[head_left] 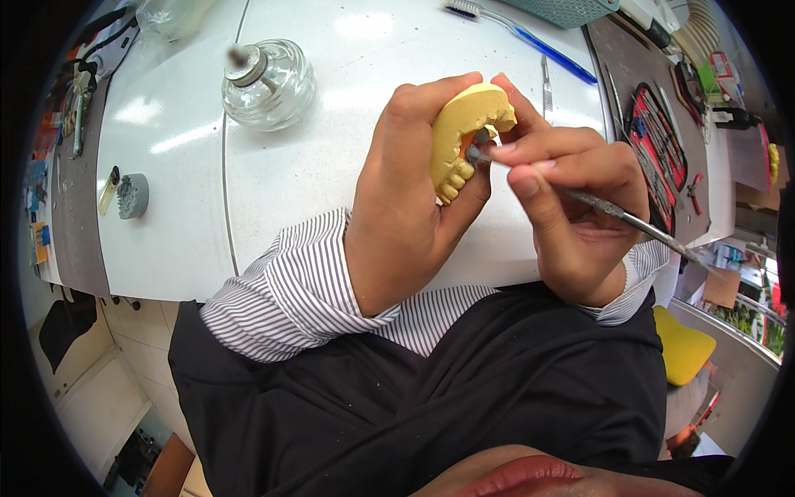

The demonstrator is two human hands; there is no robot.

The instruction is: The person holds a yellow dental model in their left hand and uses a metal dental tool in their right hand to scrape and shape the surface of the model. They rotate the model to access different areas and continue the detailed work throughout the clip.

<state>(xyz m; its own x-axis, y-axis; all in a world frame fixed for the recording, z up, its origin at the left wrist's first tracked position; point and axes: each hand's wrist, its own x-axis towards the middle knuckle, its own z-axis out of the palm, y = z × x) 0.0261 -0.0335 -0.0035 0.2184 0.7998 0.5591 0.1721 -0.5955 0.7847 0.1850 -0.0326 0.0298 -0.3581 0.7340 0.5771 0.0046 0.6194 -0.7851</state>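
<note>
My left hand is wrapped round a yellow plaster dental model, held up off the white table with its row of teeth facing right. Dark grey, wax-like pieces and a patch of orange show on the model's inner side. Between the thumb and fingers of my right hand is a thin metal dental carving tool. Its tip lies at the grey piece beside the teeth; whether they touch I cannot tell. Part of the model is hidden behind my left fingers.
A glass spirit burner stands at the far left, with a small grey dental piece nearer me. Far right lie a blue-handled brush, a scalpel and a red-black tool case. A teal basket sits at the back.
</note>
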